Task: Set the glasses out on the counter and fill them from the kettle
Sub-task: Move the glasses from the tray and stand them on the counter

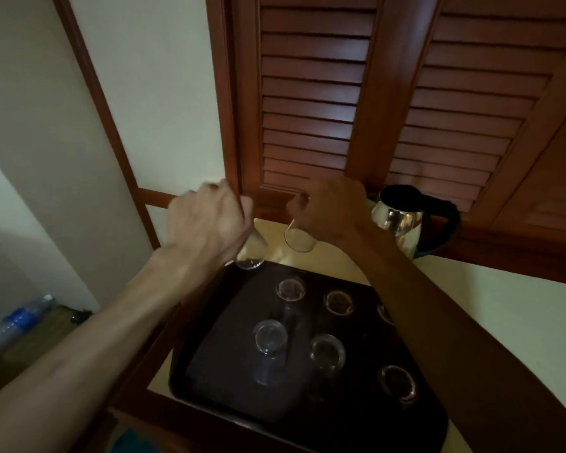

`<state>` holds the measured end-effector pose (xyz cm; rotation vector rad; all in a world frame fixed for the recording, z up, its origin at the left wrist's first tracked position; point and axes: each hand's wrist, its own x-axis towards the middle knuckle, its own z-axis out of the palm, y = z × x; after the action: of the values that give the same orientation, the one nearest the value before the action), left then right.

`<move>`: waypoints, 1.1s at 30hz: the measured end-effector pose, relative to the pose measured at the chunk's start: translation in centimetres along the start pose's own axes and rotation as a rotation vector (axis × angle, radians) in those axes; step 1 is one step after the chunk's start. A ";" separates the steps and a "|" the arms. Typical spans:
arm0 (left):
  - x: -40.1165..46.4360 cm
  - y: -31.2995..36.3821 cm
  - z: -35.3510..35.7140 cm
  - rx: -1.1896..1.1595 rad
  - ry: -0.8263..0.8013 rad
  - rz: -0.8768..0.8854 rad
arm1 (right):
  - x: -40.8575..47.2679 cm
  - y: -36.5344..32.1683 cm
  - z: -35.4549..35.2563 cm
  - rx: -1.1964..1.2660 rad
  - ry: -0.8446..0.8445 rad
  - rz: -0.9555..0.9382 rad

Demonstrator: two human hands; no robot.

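Note:
My left hand [206, 220] grips a clear glass [250, 255] and holds it tilted above the far left corner of the dark tray [229, 384]. My right hand [332, 209] grips a second clear glass [299, 238] in the air above the pale counter [504, 308], just past the tray. Several more glasses stand on the tray, among them one [290, 288] near the far edge and one [270, 336] in the middle. The steel kettle [406, 220] with a black handle stands on the counter to the right of my right hand.
Wooden louvred doors [311, 103] rise directly behind the counter. A cream wall [46, 142] is on the left. A plastic bottle with a blue label [17, 320] lies low at the left, beyond the counter's wooden edge.

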<state>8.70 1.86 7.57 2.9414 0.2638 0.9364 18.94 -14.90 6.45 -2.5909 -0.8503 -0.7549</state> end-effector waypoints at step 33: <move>-15.2 39.7 7.3 -2.426 -0.746 -0.882 | -30.2 30.0 -9.4 2.090 0.145 1.049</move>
<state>6.63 -39.85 -3.33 0.5054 0.1032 -0.2448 13.23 -56.01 -6.80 -0.6787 0.1023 0.3155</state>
